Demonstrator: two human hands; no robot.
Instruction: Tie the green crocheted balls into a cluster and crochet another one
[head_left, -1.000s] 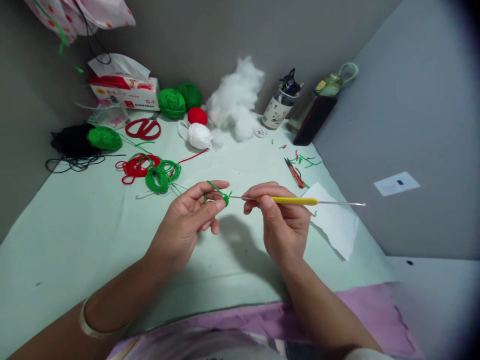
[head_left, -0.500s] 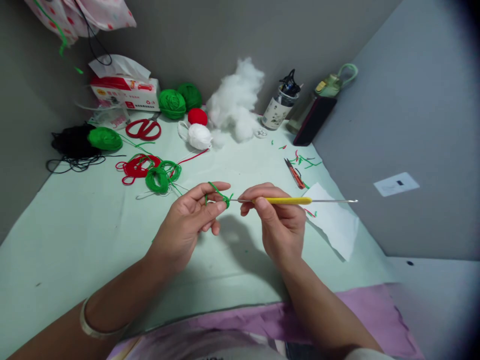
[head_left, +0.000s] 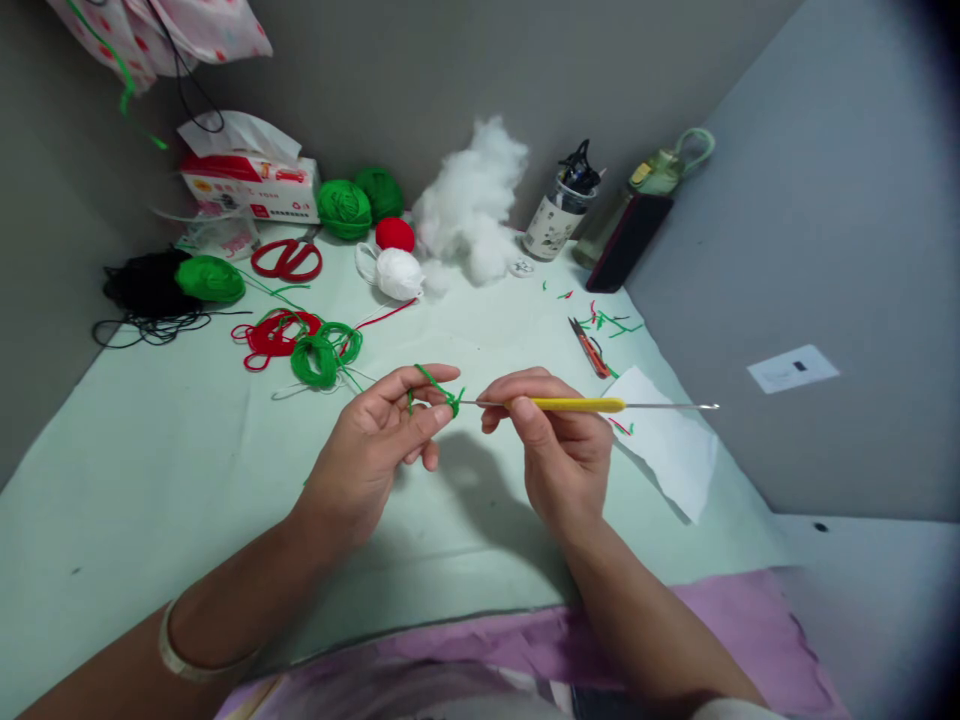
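Observation:
Between its thumb and fingers my left hand [head_left: 394,420] pinches a small piece of green crochet work [head_left: 454,404], with green yarn running over the raised index finger. My right hand [head_left: 559,435] grips a double-ended crochet hook [head_left: 577,405] by its yellow handle, like a pen. One thin metal end points left and meets the green stitches; its tip is hidden in them. The other end sticks out to the right over a torn white paper [head_left: 667,445]. Left of the hands lies a loose coil of green yarn [head_left: 315,360] beside red yarn [head_left: 274,333].
Behind are red-handled scissors [head_left: 287,260], a tissue box [head_left: 251,187], green yarn balls [head_left: 345,208], a white yarn ball [head_left: 399,273], white stuffing [head_left: 480,205], a pen jar [head_left: 555,220] and a bottle [head_left: 611,225] with a dark phone [head_left: 630,243]. Thread snips [head_left: 590,348] lie at right among yarn scraps.
The hook's right end has dipped very slightly as my right hand shifted a little. My left hand keeps its hold on the green crochet piece, nearly still.

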